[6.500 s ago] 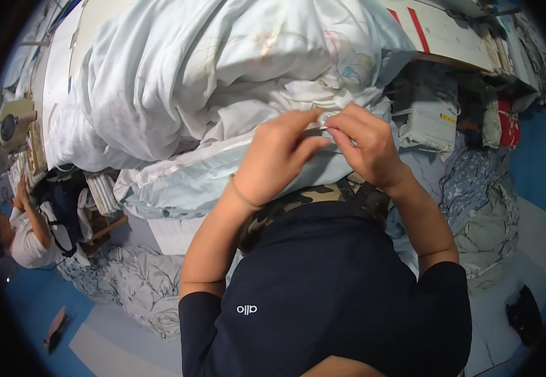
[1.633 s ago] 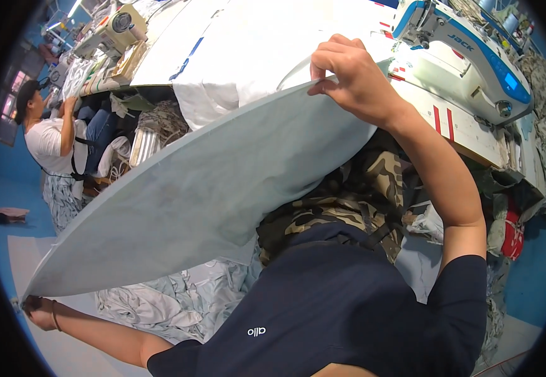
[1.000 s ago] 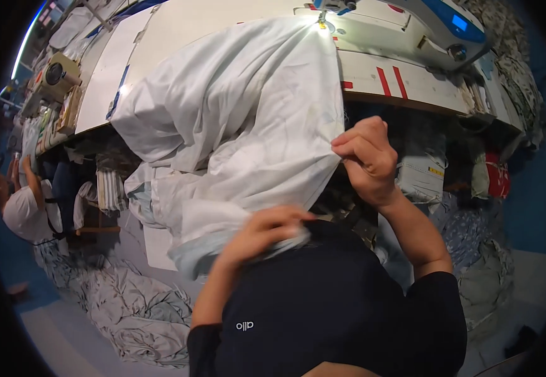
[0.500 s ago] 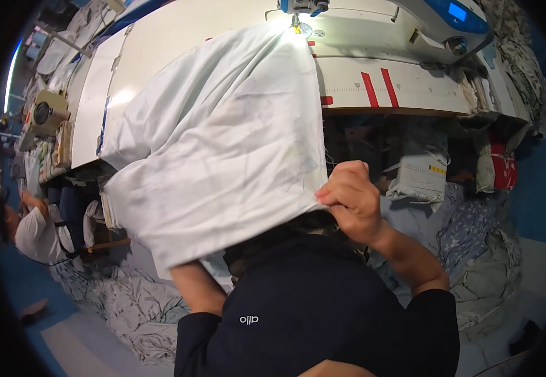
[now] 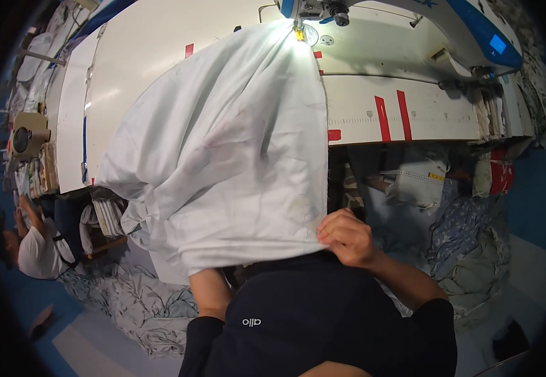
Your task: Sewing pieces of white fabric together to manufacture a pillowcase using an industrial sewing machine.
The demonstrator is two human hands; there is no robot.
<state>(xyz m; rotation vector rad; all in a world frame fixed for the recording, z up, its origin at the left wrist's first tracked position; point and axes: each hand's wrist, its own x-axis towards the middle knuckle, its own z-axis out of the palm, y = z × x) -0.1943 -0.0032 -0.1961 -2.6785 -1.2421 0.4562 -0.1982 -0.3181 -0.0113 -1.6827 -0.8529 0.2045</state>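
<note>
A large piece of white fabric (image 5: 241, 163) runs from the lit needle area of a sewing machine (image 5: 300, 30) down over the table's front edge to my body. My right hand (image 5: 348, 237) is closed, pinching the fabric's near right corner between thumb and fingers. The fabric's right edge stretches fairly straight from that hand up to the presser foot, with loose threads along it. Folds fan out across its left side. Of my left arm (image 5: 210, 290) only the forearm shows; the hand is hidden under the fabric's near left part.
Red tape strips (image 5: 383, 119) mark the white sewing table (image 5: 436, 100). Below it on the right hang cloth bundles (image 5: 414, 185). Heaps of fabric (image 5: 128, 308) lie on the floor on both sides. Another person (image 5: 40, 248) sits at the far left beside a tan machine (image 5: 29, 135).
The view has shifted, so the table sits lower. My right hand still pinches the corner, now nearer my body. The fabric's left part has drawn in and bunched into more folds.
</note>
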